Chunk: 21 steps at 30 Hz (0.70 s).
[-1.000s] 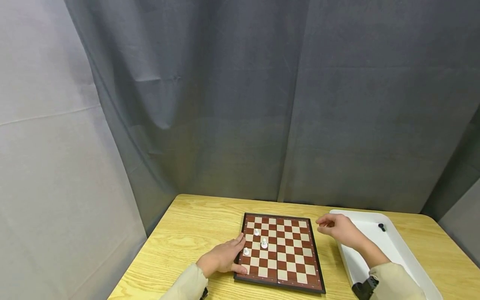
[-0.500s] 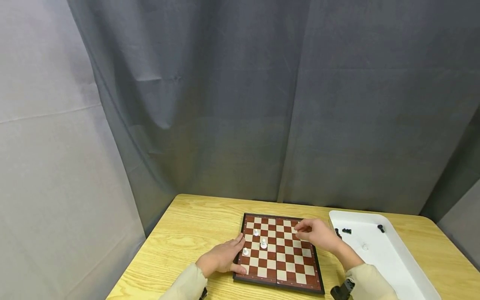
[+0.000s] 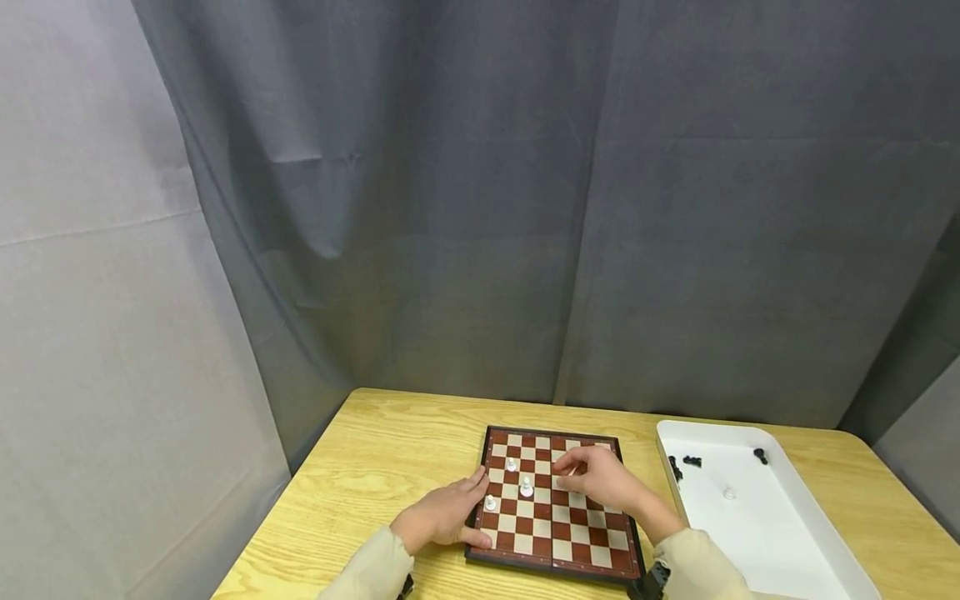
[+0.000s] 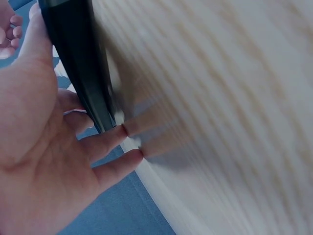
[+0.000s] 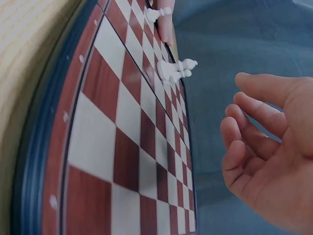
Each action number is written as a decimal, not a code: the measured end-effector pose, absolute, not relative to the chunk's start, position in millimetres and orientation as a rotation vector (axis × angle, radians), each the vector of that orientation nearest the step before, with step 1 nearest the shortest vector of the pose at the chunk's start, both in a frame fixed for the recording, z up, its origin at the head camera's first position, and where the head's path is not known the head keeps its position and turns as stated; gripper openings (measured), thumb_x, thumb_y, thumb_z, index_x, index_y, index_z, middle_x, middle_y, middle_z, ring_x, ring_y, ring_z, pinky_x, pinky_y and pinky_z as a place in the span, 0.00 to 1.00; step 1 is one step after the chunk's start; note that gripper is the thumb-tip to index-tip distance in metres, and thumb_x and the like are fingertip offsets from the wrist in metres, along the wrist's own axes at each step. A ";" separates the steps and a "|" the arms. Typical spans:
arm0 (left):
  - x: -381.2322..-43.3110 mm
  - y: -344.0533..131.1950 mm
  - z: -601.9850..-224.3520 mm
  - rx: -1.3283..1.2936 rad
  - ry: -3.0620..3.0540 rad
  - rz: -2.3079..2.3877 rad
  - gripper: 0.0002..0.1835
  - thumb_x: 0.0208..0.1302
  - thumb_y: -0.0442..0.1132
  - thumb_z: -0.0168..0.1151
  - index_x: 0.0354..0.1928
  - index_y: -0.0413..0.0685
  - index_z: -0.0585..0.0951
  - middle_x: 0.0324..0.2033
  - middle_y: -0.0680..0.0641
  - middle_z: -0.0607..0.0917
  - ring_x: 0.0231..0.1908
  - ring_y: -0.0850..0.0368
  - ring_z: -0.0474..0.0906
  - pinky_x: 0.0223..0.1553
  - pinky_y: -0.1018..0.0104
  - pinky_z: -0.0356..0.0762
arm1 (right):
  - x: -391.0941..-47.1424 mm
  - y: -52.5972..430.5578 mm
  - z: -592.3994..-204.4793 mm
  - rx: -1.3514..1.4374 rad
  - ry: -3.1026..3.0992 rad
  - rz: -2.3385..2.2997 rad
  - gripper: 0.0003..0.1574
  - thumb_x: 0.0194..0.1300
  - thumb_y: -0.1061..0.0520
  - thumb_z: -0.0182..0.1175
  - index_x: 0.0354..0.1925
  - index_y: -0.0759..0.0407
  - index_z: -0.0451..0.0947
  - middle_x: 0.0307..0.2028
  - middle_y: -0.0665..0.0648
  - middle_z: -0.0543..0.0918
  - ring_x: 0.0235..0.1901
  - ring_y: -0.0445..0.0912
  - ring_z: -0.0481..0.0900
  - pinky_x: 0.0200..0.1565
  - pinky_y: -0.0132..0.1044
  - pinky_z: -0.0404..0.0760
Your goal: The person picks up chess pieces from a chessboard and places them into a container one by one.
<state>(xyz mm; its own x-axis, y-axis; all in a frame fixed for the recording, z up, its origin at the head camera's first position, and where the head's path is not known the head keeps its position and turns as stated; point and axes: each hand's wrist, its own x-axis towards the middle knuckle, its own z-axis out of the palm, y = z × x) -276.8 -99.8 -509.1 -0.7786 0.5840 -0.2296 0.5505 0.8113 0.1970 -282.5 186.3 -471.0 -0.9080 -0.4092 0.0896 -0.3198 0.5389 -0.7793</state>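
A red-and-cream chessboard point(image 3: 522, 546) with a dark rim lies on the table. My left hand point(image 3: 442, 512) rests at its left edge, thumb on the near corner; in the left wrist view, two fingertips point(image 4: 133, 155) touch the wood. Three white chess pieces stand on the board's left half: one farther back point(image 3: 512, 464), a larger one point(image 3: 527, 487) near the middle, and one point(image 3: 491, 502) beside my left hand. Over the board's right half hovers my right hand point(image 3: 600, 479). In the right wrist view its fingers point(image 5: 254, 105) are loosely bent and nothing shows between them.
Right of the board stands a shallow white tray point(image 3: 810, 533). Inside it are black chess pieces point(image 3: 761, 456) and a small pale piece point(image 3: 729, 492). Grey curtains point(image 3: 480, 208) hang behind the wooden table point(image 3: 405, 425).
My right hand has moved left from beside the tray to above the board, uncovering pieces in the tray. The left hand and the white pieces on the board stay in place.
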 end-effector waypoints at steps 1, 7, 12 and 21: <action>-276.9 -99.9 -509.1 0.872 2.719 0.170 0.55 0.51 0.71 0.53 0.74 0.45 0.52 0.73 0.44 0.46 0.70 0.51 0.51 0.65 0.58 0.59 | -282.8 184.1 -472.2 -0.621 2.667 -1.312 0.12 0.61 0.60 0.64 0.42 0.65 0.81 0.34 0.53 0.80 0.32 0.48 0.76 0.30 0.37 0.76; -277.9 -99.9 -510.3 0.875 2.722 0.161 0.55 0.51 0.72 0.53 0.74 0.44 0.53 0.73 0.44 0.47 0.70 0.51 0.52 0.65 0.58 0.59 | -285.4 172.5 -477.7 -0.557 2.691 -1.282 0.13 0.60 0.60 0.64 0.44 0.64 0.81 0.37 0.54 0.81 0.34 0.47 0.76 0.32 0.39 0.76; -278.1 -99.5 -509.4 0.868 2.713 0.165 0.54 0.51 0.71 0.53 0.74 0.45 0.53 0.73 0.45 0.47 0.70 0.52 0.51 0.65 0.59 0.59 | -290.8 166.5 -484.0 -0.574 2.707 -1.235 0.14 0.60 0.59 0.65 0.45 0.63 0.81 0.39 0.55 0.81 0.36 0.46 0.76 0.35 0.40 0.77; -278.9 -99.5 -512.4 0.881 2.732 0.155 0.55 0.51 0.72 0.53 0.74 0.45 0.53 0.73 0.44 0.47 0.69 0.51 0.53 0.65 0.58 0.60 | -292.5 156.1 -493.7 -0.642 2.664 -1.229 0.12 0.60 0.63 0.64 0.43 0.62 0.81 0.37 0.56 0.81 0.33 0.45 0.76 0.31 0.38 0.76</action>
<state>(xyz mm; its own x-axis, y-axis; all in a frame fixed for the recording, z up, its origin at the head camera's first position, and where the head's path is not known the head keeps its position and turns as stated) -278.9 -99.5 -512.4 -0.7800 0.5864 -0.2186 0.5580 0.8098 0.1814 -292.5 156.1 -493.7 -0.8995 -0.4339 0.0519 -0.3212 0.5760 -0.7517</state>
